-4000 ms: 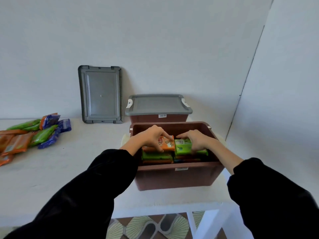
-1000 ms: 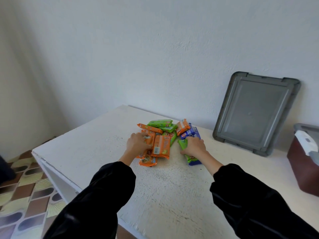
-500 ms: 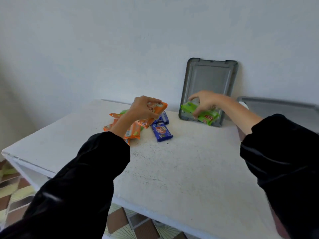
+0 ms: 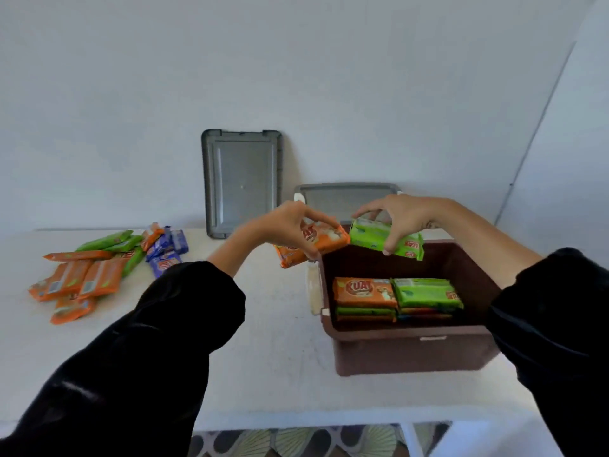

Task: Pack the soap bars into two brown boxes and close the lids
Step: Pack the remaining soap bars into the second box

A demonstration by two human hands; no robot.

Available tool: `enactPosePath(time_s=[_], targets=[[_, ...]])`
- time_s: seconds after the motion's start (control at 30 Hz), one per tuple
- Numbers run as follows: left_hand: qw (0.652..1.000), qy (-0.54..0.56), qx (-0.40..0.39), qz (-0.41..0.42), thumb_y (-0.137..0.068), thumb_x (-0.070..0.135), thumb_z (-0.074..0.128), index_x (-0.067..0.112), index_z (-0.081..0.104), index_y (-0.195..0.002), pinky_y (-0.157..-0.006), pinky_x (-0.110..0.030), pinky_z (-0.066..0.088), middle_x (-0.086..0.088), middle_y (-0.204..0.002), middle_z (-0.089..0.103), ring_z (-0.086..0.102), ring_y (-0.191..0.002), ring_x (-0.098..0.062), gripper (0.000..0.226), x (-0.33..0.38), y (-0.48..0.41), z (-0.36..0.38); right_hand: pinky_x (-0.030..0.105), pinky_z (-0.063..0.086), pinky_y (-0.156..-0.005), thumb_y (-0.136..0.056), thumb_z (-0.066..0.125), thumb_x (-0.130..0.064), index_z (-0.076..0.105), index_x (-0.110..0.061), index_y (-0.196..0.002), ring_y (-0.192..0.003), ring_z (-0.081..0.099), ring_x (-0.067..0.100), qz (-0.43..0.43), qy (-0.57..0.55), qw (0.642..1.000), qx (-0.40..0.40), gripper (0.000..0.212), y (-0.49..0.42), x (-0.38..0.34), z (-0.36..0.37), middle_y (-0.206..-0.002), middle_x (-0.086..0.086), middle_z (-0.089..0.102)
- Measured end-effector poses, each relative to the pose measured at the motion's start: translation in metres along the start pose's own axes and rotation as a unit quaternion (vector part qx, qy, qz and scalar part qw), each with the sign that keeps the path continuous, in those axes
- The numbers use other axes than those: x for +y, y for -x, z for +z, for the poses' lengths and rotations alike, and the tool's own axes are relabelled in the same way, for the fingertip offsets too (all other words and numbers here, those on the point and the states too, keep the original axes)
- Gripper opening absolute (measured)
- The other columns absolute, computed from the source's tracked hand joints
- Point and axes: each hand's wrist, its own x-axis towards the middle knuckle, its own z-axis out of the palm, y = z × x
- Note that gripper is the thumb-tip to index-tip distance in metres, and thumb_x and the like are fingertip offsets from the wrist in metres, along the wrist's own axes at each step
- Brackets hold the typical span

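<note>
**Two handfuls of soap reach the open box**

Since half a second ago both hands have swung rightward from the loose pile, carrying their bars to the box, and the head has turned with them.

The left hand [image 4: 290, 225] pinches the orange soap bars [image 4: 316, 247], seemingly two stacked, with the thumb beneath and the fingers curled over the top. They hang just above the left far corner of the open brown box [image 4: 412, 351]. The right hand [image 4: 405, 216] clamps the green soap bars [image 4: 385, 240] the same way, from above, over the far part of the box. Holding them flat and label-up probably lets each lot drop straight onto a stack.

Inside the box, the packed bars [image 4: 395, 295] sit in two neat columns against the near wall, orange on the left and green on the right. The carried colours match those columns. The far half of the box looks unfilled, so that is likely where these go.

The loose pile [image 4: 99, 268] of orange, green and blue bars lies well to the left on the white table [image 4: 280, 357], so more trips seem needed. A spare gray lid [image 4: 242, 179] leans on the far wall, kept out of the way until this box is full. Behind the hands, the second box [image 4: 342, 196] already wears its lid.
</note>
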Motion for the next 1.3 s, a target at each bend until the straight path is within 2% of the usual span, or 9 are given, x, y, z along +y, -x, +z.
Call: enactPosePath(time_s=[0.07,0.2,0.47,0.6,0.77,0.93,1.1,1.2,1.3], targets=[[0.999,0.007,-0.022,0.024,-0.071,0.019,0.078,0.031,0.053,-0.127,-0.079,-0.024,0.045,0.001,-0.118,0.053,0.050,-0.105,-0.015,0.062,0.020,-0.016,0.018,0.025,0.035,-0.086,-0.069,0.079,-0.012,0.033,-0.027,-0.142,-0.126,0.044,0.021,0.008,-0.016,1.000,-0.014,0.088,0.016,0.027,0.007,-0.141,0.004,0.043],[0.997,-0.007,-0.058,0.040,-0.067,0.012,0.080,0.024,0.053,-0.129,-0.091,-0.024,0.040,0.002,-0.129,0.055,0.049,-0.113,-0.013,0.068,0.041,-0.041,0.054,0.022,0.036,-0.089,-0.068,0.079,-0.006,0.035,-0.025,-0.142,-0.130,0.042,0.020,0.017,-0.036,0.999,-0.016,0.088,0.035,0.068,0.026,-0.142,0.002,0.044],[0.991,-0.073,-0.107,0.022,-0.070,0.009,0.077,0.023,0.046,-0.135,-0.093,-0.020,0.030,-0.004,-0.132,0.048,0.043,-0.121,-0.019,0.073,0.034,-0.068,0.108,0.027,0.033,-0.102,-0.066,0.078,-0.009,0.033,-0.021,-0.143,-0.131,0.038,0.022,0.007,0.021,0.999,0.048,0.090,0.023,0.103,0.081,-0.141,0.004,0.042],[0.996,-0.058,-0.065,0.014,-0.071,0.014,0.077,0.017,0.052,-0.131,-0.095,-0.015,0.032,-0.003,-0.129,0.057,0.050,-0.120,-0.016,0.066,0.025,-0.069,0.111,0.026,0.028,-0.106,-0.071,0.075,-0.010,0.038,-0.019,-0.141,-0.131,0.036,0.021,-0.009,0.038,0.997,0.066,0.080,0.014,0.114,0.106,-0.141,0.005,0.041],[0.984,-0.159,-0.079,0.022,-0.070,0.029,0.078,0.022,0.047,-0.135,-0.102,-0.030,0.038,-0.002,-0.132,0.053,0.048,-0.120,-0.019,0.072,0.032,-0.072,0.119,0.031,0.033,-0.100,-0.068,0.080,-0.025,0.043,-0.027,-0.137,-0.119,0.042,0.026,0.012,0.060,0.995,0.079,0.079,0.008,0.117,0.113,-0.127,0.007,0.042],[0.965,-0.244,-0.072,0.059,-0.072,0.029,0.077,0.021,0.047,-0.135,-0.096,-0.033,0.039,-0.003,-0.130,0.049,0.047,-0.118,-0.021,0.070,0.040,-0.075,0.127,0.030,0.037,-0.095,-0.072,0.075,-0.018,0.047,-0.029,-0.134,-0.112,0.046,0.022,-0.004,0.064,0.993,0.103,0.069,0.010,0.121,0.116,-0.122,0.006,0.046],[0.970,-0.232,-0.049,0.055,-0.074,0.028,0.074,0.020,0.048,-0.134,-0.092,-0.032,0.041,-0.003,-0.130,0.049,0.048,-0.116,-0.019,0.066,0.022,-0.071,0.118,0.028,0.040,-0.090,-0.075,0.074,-0.017,0.051,-0.027,-0.131,-0.107,0.048,0.021,-0.015,0.056,0.990,0.125,0.062,-0.005,0.104,0.109,-0.114,0.004,0.047],[0.971,-0.225,-0.048,0.057,-0.074,0.028,0.074,0.020,0.048,-0.134,-0.094,-0.032,0.042,-0.003,-0.130,0.049,0.048,-0.117,-0.019,0.066,0.024,-0.073,0.119,0.027,0.039,-0.090,-0.075,0.074,-0.020,0.049,-0.027,-0.133,-0.108,0.048,0.020,0.004,0.059,0.993,0.102,0.064,-0.003,0.104,0.106,-0.116,0.004,0.047],[0.989,-0.128,-0.011,0.070,-0.077,0.032,0.072,0.017,0.052,-0.130,-0.094,-0.027,0.043,-0.005,-0.123,0.057,0.053,-0.111,-0.017,0.059,0.032,-0.070,0.117,0.028,0.040,-0.092,-0.075,0.074,-0.026,0.051,-0.022,-0.132,-0.114,0.051,0.020,0.009,0.003,0.997,0.081,0.061,0.004,0.098,0.095,-0.125,0.004,0.054]])
